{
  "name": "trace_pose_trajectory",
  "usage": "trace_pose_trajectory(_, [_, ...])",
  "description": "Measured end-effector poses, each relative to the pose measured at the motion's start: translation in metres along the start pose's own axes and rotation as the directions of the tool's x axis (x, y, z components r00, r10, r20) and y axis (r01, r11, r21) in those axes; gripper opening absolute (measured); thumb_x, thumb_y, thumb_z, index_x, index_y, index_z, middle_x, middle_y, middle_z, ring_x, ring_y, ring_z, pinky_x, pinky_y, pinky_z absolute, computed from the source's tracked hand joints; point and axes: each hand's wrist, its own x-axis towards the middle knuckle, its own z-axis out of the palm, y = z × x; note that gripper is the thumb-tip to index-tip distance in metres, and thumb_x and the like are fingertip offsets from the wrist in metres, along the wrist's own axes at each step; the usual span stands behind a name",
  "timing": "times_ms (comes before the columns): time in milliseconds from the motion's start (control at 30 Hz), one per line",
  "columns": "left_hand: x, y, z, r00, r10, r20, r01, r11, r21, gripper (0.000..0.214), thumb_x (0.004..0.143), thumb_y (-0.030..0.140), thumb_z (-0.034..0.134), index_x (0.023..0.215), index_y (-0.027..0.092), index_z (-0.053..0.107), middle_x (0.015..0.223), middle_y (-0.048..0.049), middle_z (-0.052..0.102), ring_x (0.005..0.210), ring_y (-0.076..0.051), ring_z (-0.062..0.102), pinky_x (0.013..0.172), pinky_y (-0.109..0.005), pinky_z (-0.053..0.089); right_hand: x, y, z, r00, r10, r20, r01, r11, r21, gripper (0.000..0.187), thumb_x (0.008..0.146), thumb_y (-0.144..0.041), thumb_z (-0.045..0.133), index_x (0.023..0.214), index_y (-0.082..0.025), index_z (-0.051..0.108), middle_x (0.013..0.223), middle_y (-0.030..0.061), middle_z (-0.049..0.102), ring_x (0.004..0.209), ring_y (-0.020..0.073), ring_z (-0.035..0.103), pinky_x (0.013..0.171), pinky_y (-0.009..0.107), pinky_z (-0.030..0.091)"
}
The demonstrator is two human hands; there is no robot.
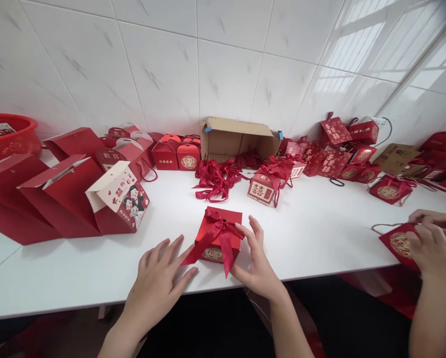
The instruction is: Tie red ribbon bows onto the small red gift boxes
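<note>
A red gift box (205, 233) with a gold round emblem on its front stands on the table before me. A dark red ribbon bow (223, 226) is tied on top, its two tails hanging over the front. My left hand (159, 271) is at the box's left side, fingers spread, the index fingertip by the left ribbon tail. At the right side, my right hand (258, 263) has its fingers apart; the index finger is at the bow's right loop and the thumb is near the lower front corner. Neither hand is wrapped round the box.
Loose red ribbons (217, 179) spill from an open cardboard box (241, 134) by the wall. Larger red boxes (69, 194) stand left, near a red basin (21, 134). A ribboned box (262, 189) sits behind. On the right, another person's hands (435, 238) hold a red box (400, 243).
</note>
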Motion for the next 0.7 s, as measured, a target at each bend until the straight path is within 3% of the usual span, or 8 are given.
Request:
trace_pose_trajectory(67, [0.0,0.002,-0.002,1.0,-0.007,-0.016,0.007,1.0,0.003,0.037,0.086,0.052,0.047,0.113,0.033,0.065,0.143,-0.001,0.044,0.127,-0.034,0.038,0.096,-0.051,0.037,0.006,-0.005,-0.002,0.997,-0.001,0.071,0.005,0.999,-0.055,0.061,0.076,-0.025,0.064,0.129,-0.027,0.035,0.153,0.0043,-0.014,0.144,0.0278,-0.005,0.111,0.045,0.029])
trace_pose_trajectory(133, [0.0,0.004,-0.005,1.0,-0.004,-0.011,0.004,1.0,-0.002,0.037,0.086,0.05,0.047,0.114,0.032,0.064,0.141,-0.0022,0.047,0.127,-0.034,0.038,0.096,-0.05,0.037,0.019,-0.015,-0.001,0.985,-0.039,0.17,0.054,0.995,-0.083,0.053,0.076,-0.024,0.063,0.123,-0.024,0.037,0.152,0.0068,-0.018,0.144,0.0285,0.0,0.107,0.041,0.035])
trace_pose_trajectory(233, [0.001,0.006,-0.007,1.0,-0.017,0.024,0.017,1.0,-0.012,0.043,0.087,0.048,0.045,0.124,0.029,0.057,0.135,-0.0057,0.053,0.128,-0.033,0.037,0.098,-0.049,0.036,0.047,-0.024,0.005,0.951,-0.133,0.28,0.16,0.984,-0.077,0.056,0.071,-0.029,0.069,0.117,-0.021,0.038,0.15,0.014,0.004,0.142,0.0285,0.014,0.102,0.037,0.041])
trace_pose_trajectory(300, [0.001,0.006,-0.006,0.999,-0.045,0.012,0.045,0.999,-0.009,0.049,0.087,0.049,0.045,0.129,0.025,0.052,0.135,-0.0081,0.053,0.128,-0.033,0.038,0.099,-0.05,0.035,0.067,-0.019,0.006,0.95,-0.151,0.272,0.18,0.98,-0.085,0.061,0.065,-0.034,0.074,0.113,-0.021,0.039,0.141,0.015,0.02,0.134,0.0285,0.03,0.099,0.037,0.043])
trace_pose_trajectory(367, [0.0,0.004,-0.004,0.999,-0.051,-0.013,0.051,0.999,-0.01,0.051,0.087,0.05,0.046,0.131,0.025,0.05,0.138,-0.0078,0.051,0.128,-0.032,0.038,0.1,-0.05,0.034,0.087,-0.001,0.0,0.979,-0.112,0.171,0.137,0.98,-0.141,0.061,0.061,-0.038,0.075,0.109,-0.021,0.04,0.131,0.0135,0.029,0.12,0.0267,0.045,0.097,0.039,0.044])
trace_pose_trajectory(467, [-0.002,0.002,-0.002,1.0,-0.023,-0.005,0.023,0.999,-0.024,0.049,0.087,0.049,0.046,0.131,0.028,0.05,0.142,-0.0043,0.046,0.129,-0.031,0.037,0.101,-0.049,0.033,0.112,0.043,-0.027,0.992,-0.024,-0.126,-0.01,0.965,-0.263,0.063,0.056,-0.043,0.076,0.103,-0.019,0.042,0.117,0.0123,0.035,0.112,0.0278,0.045,0.1,0.043,0.04])
trace_pose_trajectory(567, [-0.004,0.001,-0.002,1.0,-0.025,-0.003,0.025,0.999,-0.032,0.049,0.087,0.049,0.046,0.132,0.029,0.049,0.143,-0.003,0.045,0.13,-0.031,0.036,0.102,-0.049,0.034,0.13,0.089,-0.066,0.906,0.07,-0.417,-0.216,0.924,-0.314,0.074,0.05,-0.045,0.078,0.106,-0.017,0.039,0.115,0.0145,0.036,0.117,0.0325,0.038,0.102,0.046,0.035])
trace_pose_trajectory(700, [-0.005,0.0,0.0,0.999,-0.036,-0.025,0.035,0.999,-0.038,0.05,0.086,0.049,0.047,0.133,0.03,0.048,0.144,-0.0015,0.045,0.131,-0.031,0.036,0.102,-0.049,0.034,0.132,0.127,-0.101,0.695,0.104,-0.711,-0.423,0.86,-0.287,0.077,0.056,-0.046,0.074,0.116,-0.016,0.036,0.133,0.0222,0.021,0.126,0.0392,0.028,0.103,0.052,0.03])
